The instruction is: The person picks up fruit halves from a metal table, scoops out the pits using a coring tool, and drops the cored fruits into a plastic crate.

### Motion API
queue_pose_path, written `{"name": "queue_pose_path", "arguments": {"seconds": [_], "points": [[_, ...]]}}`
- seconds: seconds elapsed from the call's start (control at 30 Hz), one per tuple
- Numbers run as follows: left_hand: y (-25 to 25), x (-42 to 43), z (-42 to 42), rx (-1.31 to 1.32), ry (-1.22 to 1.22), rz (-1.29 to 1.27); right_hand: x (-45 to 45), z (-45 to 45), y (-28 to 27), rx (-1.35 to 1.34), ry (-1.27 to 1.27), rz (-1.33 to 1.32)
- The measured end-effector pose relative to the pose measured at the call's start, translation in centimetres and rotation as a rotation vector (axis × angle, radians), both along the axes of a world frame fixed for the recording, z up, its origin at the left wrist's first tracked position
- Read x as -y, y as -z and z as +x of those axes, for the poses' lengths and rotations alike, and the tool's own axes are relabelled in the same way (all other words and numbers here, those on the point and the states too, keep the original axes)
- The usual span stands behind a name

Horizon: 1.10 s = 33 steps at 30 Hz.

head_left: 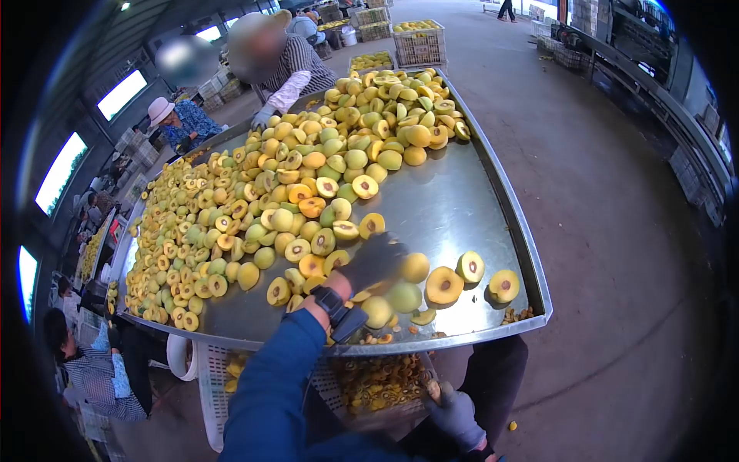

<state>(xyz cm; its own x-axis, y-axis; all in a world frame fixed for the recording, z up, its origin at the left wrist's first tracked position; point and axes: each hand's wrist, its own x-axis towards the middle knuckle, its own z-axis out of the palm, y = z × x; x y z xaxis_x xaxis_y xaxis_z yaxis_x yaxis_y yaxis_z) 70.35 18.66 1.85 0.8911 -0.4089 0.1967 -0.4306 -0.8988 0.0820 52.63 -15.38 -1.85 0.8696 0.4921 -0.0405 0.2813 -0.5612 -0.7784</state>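
Halved yellow peaches (327,187), many with pits showing, cover much of a metal table (439,192). My left hand (375,262), in a dark glove with a watch on the wrist, reaches over the table's near part among the fruit. Its fingers are smeared by motion, so any hold is hidden. Close to it lie a peach (415,267) and a cut peach half (444,286). Below the table edge, my right hand (456,418), in a grey glove, is closed around a small brownish thing (434,392) whose kind I cannot make out.
Under the table stand a crate of brown-yellow scraps (381,383) and a white crate (212,385). A raised rim (504,181) borders the table. Across it works a person in a striped top (304,65); more people sit at left. Crates of peaches (419,45) stand behind.
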Motion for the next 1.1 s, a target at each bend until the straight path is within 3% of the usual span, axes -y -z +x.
{"name": "queue_pose_path", "arguments": {"seconds": [0.03,0.07,0.1,0.17,0.23,0.3,0.5,0.57,0.63,0.7,0.77,0.83,0.9,1.03,1.1], "points": [[-0.6,-0.7,-1.6,-0.012,-0.028,-0.112,-0.1,0.0,-0.5,-0.022,-0.009,0.031],[-2.2,0.0,-3.1,-0.057,-0.216,-0.211,-0.2,0.3,-1.0,-0.038,-0.015,0.060],[-0.4,-1.2,-3.9,0.151,-0.159,-0.395,-0.1,0.5,-1.2,-0.049,-0.017,0.085],[-2.0,0.3,-6.0,0.166,-0.207,-0.447,-0.9,1.0,0.3,-0.184,0.096,0.410],[-1.3,0.5,-7.1,0.137,-0.173,-0.428,-2.5,2.0,-0.2,-0.366,0.193,0.489],[-0.5,1.0,-7.6,0.109,-0.197,-0.430,-4.2,2.6,-5.4,-0.316,0.195,0.574],[1.9,3.1,-5.1,-0.021,-0.354,-0.495,-4.6,0.7,-4.0,-0.137,0.044,0.538],[3.2,3.0,-4.5,0.191,-0.280,-0.522,-3.6,1.0,-6.4,-0.343,0.056,0.404],[2.7,3.2,-5.3,0.295,-0.318,-0.550,-3.9,2.2,-5.7,-0.078,0.111,0.536],[1.0,4.0,-6.8,0.297,-0.239,-1.027,-3.6,3.8,-6.0,-0.203,0.165,0.480],[-4.9,6.1,-11.2,0.064,-0.303,-1.219,-4.7,4.7,-8.1,-0.241,0.241,0.582],[-6.6,7.2,-14.8,-0.075,-0.267,-1.271,-6.8,4.1,-11.1,-0.154,0.279,0.572],[-6.4,8.6,-18.4,-0.045,-0.232,-1.273,-8.7,2.8,-10.3,-0.255,0.198,0.724],[-7.7,10.7,-24.6,0.014,-0.366,-1.498,-9.5,-1.7,-12.2,-0.930,0.098,0.808],[-6.0,10.9,-26.1,0.117,-0.329,-1.528,-10.4,-3.9,-13.2,-0.955,0.139,0.894]]}}
